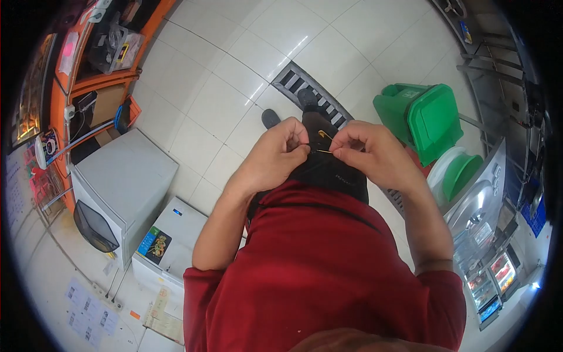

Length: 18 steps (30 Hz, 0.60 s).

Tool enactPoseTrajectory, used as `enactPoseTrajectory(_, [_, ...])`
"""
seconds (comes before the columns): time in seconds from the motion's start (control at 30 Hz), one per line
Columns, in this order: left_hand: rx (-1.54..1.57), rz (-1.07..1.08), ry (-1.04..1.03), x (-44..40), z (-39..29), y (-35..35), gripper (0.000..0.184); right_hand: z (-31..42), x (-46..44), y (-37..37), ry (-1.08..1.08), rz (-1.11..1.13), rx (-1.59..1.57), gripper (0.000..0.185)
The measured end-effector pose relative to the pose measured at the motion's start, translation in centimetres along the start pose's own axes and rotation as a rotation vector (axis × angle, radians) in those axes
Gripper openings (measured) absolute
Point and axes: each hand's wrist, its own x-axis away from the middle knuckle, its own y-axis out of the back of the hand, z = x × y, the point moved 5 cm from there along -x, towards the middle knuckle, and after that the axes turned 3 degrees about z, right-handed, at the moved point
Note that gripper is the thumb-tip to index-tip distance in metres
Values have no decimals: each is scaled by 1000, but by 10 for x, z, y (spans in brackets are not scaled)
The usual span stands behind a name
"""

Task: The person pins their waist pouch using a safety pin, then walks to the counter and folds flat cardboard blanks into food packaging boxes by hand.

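Observation:
My two hands are raised close together in front of my dark trousers. The fingers of my left hand (278, 151) are pinched together; what they hold, if anything, is too small to make out. Between thumb and forefinger, my right hand (366, 149) grips an opened safety pin (324, 136), gold-coloured, with its two arms spread apart toward my left hand. One arm points up-left and ends in a yellowish head; the other runs level toward my left fingertips. Whether it touches them cannot be seen.
A floor drain grate (311, 88) lies beyond my feet. To the right stand a green bin (434, 120) and a metal sink (475, 214). At left are an orange shelf (79, 88), a grey cabinet (126, 170) and a white appliance (182, 229).

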Motion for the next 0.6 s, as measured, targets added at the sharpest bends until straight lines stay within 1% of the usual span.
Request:
enactPoseTrajectory(0.2, [12, -23, 20, -1, 1, 1, 8, -2, -2, 2, 32, -19, 51, 5])
enactPoseTrajectory(0.27, [65, -18, 1, -2, 3, 1, 9, 0, -2, 2, 43, -37, 62, 5])
enactPoseTrajectory(0.33, [83, -28, -7, -3, 2, 1, 9, 4, -2, 3, 63, -47, 154, 7])
enactPoseTrajectory(0.4, [101, -37, -14, -2, -1, -1, 10, 4, -3, 2, 92, -67, 177, 8])
enactPoseTrajectory(0.5, [122, -81, -23, 1, -8, -4, 15, 6, -2, -3, 148, -113, 230, 9])
enactPoseTrajectory(0.57, [108, -176, -67, 3, -9, -3, 21, 6, -2, -4, 175, -138, 260, 9])
enactPoseTrajectory(0.6, [109, -176, -68, 4, -8, -4, 21, 4, -3, -4, 187, -140, 284, 10])
